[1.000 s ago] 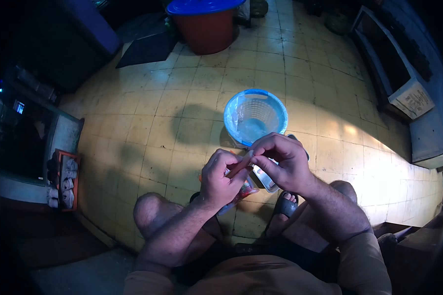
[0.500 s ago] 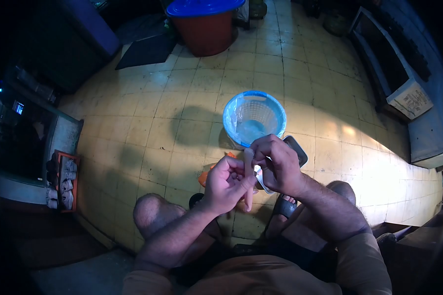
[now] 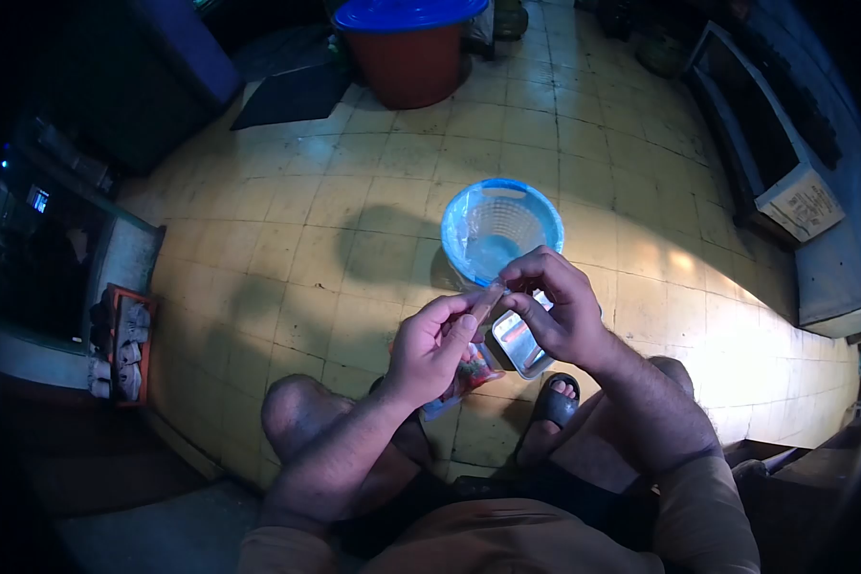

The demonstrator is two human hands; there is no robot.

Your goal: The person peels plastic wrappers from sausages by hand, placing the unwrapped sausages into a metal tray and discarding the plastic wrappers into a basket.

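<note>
Light is dim overall, the corners nearly black, while white glare washes out the floor (image 3: 784, 359) at right. Soft shadows fall left of the basket (image 3: 558, 230). Wide-lens distortion curves the edges; the held item (image 3: 488, 303) looks blurred.

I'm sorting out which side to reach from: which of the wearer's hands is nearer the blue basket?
Right. In this view, the right hand slightly overlaps the near rim of the blue basket; the left hand is lower, apart from it.
</note>
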